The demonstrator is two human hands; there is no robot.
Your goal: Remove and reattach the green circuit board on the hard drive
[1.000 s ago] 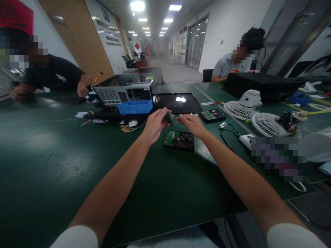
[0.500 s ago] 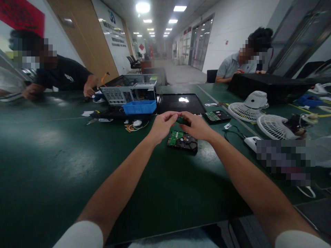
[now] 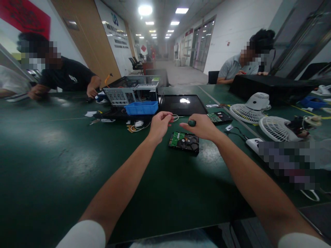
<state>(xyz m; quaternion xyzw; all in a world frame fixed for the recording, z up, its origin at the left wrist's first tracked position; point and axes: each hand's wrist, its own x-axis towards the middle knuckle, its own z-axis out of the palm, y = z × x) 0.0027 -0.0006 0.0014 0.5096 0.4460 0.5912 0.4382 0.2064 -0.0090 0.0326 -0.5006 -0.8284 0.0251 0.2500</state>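
My left hand is raised above the table with thumb and fingertips pinched together; what is between them is too small to make out. A thin white loop shows right by those fingertips, and I cannot tell whether they hold it. To the right, my right hand is wrapped round a dark green handle with a rounded end; the rest of it is hidden by the fist. Below and between both hands a hard drive lies on the green table, its green circuit board facing up.
An open computer case stands ahead, with a blue tray before it. Beyond my hands lies a black panel. A second hard drive, white fan parts and a power strip are rightward. Two people sit across the table.
My hands were together at the fingertips and have moved apart, the right one rightward. The dark green rounded end now shows in my right fist. The hard drive has stayed in place.
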